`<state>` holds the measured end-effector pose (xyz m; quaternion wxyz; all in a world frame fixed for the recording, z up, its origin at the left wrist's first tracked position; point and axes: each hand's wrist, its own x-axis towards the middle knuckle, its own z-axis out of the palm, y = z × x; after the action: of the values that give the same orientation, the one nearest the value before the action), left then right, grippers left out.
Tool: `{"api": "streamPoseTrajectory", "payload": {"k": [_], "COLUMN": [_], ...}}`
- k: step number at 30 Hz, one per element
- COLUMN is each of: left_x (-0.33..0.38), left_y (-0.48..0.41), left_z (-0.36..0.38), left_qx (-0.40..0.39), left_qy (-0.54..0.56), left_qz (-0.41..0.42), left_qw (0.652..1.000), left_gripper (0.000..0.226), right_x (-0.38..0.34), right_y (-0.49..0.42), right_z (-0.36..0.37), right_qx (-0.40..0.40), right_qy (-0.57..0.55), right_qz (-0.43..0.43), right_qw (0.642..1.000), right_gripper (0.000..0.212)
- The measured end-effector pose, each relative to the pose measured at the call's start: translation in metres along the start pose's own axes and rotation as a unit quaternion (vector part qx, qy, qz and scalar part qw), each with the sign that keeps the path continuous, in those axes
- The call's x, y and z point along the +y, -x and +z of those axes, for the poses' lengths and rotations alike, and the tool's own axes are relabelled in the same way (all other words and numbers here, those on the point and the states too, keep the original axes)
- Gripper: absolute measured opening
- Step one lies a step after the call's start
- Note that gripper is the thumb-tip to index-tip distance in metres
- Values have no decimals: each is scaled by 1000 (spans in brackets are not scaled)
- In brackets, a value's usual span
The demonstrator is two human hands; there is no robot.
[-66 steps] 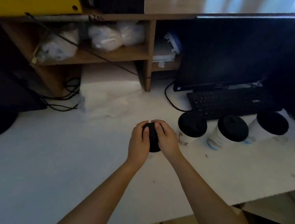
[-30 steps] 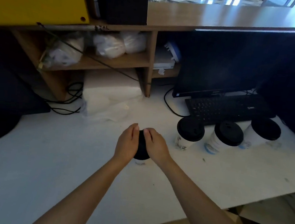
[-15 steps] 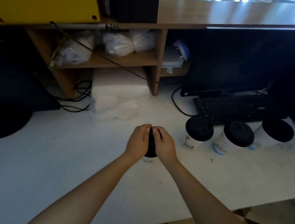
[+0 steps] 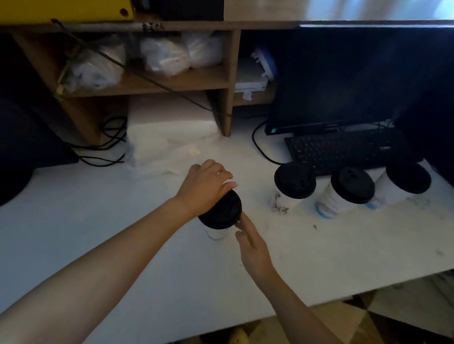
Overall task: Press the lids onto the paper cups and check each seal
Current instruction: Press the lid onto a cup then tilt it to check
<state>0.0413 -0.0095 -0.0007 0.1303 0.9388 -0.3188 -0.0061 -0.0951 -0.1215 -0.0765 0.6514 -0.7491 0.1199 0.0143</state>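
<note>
Left hand (image 4: 205, 187) lies over the black lid (image 4: 223, 212) of the paper cup (image 4: 216, 232), palm down, fingers bent over the lid's far rim at 12 o'clock and gripping it. Right hand (image 4: 254, 253) is released: its fingers are straight, and the fingertips (image 4: 242, 219) touch the cup's side just under the lid rim at 4 o'clock. The cup stands upright near the middle of the white bench (image 4: 105, 229), with only a short strip of its white wall showing below the lid.

Three further cups stand in a row at 2 o'clock from it, each carrying a black lid: the nearest lidded cup (image 4: 286, 199), the middle lidded cup (image 4: 330, 202) and the farthest lidded cup (image 4: 389, 191). They stand apart from the handled cup.

A black keyboard (image 4: 340, 151) lies just behind that row, with a dark monitor (image 4: 338, 80) beyond it. At 11 o'clock, a wooden shelf (image 4: 173, 82) holds plastic bags (image 4: 164, 54).
</note>
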Motion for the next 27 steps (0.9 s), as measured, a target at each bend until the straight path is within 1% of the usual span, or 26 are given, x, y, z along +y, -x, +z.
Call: {"api": "streamPoseTrajectory", "payload": {"k": [2, 4, 7, 9, 12, 17, 21, 23, 24, 25, 26, 27], "left_x": [12, 24, 29, 28, 29, 26, 25, 23, 23, 23, 25, 27], "left_y": [0, 3, 7, 7, 7, 7, 4, 5, 4, 5, 6, 8], "left_z": [2, 10, 18, 19, 21, 24, 18, 13, 10, 9, 9, 9], "left_qx": [-27, -50, -40, -32, -23, 4, -15, -36, -41, -38, -26, -19], "left_qy": [26, 21, -11, -9, -21, -33, -15, -2, -13, -40, -73, -93], "left_qz": [-26, -36, -46, -49, -44, -28, -2, 15, 18, 6, -30, -89], "left_qw": [999, 998, 998, 998, 999, 999, 1000, 999, 999, 998, 997, 991], "left_gripper": [47, 51, 48, 44, 40, 37, 37, 39, 41, 45, 49, 53], "right_x": [5, 3, 2, 3, 11, 28, 28, 25, 23, 21, 20, 18], "right_y": [-5, -15, -34, -47, -60, -64, -62, -58, -56, -53, -50, -47], "right_z": [-8, -16, -20, -17, -12, -9, -3, 0, 3, 5, 8, 13], "right_qx": [-64, -132, -206, -229, -210, -169, -140, -116, -100, -84, -62, -30], "right_qy": [38, 43, 27, 32, 67, 55, 54, 61, 63, 57, 45, 31], "right_qz": [5, 7, 23, 36, 32, 4, -24, -33, -43, -50, -49, -39], "right_qw": [997, 990, 978, 972, 975, 984, 988, 991, 992, 994, 996, 998], "right_gripper": [56, 67, 78, 83, 91, 87, 81, 79, 77, 76, 75, 74]}}
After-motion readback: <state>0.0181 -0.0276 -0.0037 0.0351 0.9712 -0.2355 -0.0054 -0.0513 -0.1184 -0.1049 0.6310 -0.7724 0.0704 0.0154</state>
